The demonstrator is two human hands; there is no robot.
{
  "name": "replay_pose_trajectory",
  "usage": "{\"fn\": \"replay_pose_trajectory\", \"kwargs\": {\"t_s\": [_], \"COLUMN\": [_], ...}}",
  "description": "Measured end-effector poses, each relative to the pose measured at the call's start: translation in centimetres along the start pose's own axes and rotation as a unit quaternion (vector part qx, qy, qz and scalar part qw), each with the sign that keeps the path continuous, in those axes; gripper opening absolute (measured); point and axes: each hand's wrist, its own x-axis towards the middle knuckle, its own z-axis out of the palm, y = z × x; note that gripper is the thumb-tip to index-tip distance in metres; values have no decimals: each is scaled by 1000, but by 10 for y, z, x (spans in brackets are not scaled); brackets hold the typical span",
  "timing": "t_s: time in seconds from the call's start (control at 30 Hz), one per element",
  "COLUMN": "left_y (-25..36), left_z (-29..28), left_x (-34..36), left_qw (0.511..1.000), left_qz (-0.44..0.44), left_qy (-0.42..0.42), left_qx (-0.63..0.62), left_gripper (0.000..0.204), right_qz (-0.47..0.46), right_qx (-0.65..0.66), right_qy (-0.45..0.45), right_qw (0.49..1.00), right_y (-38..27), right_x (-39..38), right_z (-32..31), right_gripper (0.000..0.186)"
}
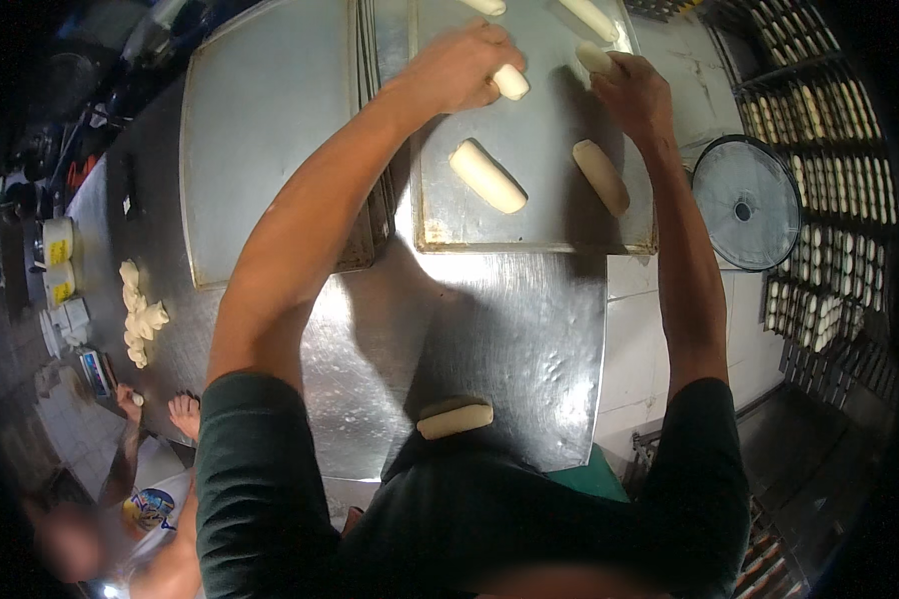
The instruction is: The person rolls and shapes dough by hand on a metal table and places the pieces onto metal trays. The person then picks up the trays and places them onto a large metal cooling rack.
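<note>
My left hand [469, 68] is closed round a pale dough roll [510, 83], whose end sticks out below the fingers. On the right, my right hand [634, 97] grips another dough roll [594, 58] at the right side of the metal baking tray [539, 228]. Both hands are over the far half of this tray. Nearer to me, two dough rolls lie on it: one at the left [487, 177], one at the right [601, 179]. Two more show at its far end, partly cut off by the picture's edge. A single dough roll [454, 420] rests on the steel table by my body.
A stack of bare trays [270, 130] stands left of the tray. Dough pieces [142, 315] lie further left, near a co-worker's hands [160, 407] and a small scale [97, 372]. At right are a round fan-like object [746, 203] and racks of dough rolls [819, 170].
</note>
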Motion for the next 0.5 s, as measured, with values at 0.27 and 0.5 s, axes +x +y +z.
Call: {"fn": "replay_pose_trajectory", "kwargs": {"t_s": [0.27, 0.5], "left_y": [22, 160], "left_z": [-9, -101], "left_x": [-29, -320], "left_qw": [993, 968], "left_qz": [16, -205], "left_qy": [114, 107], "left_qx": [-29, -98], "left_gripper": [48, 47], "right_qz": [-68, -244], "right_qx": [-7, 221], "right_qy": [29, -336], "right_qw": [997, 883], "right_y": [32, -130], "right_x": [-30, -293], "right_z": [-13, -21], "right_gripper": [68, 76]}}
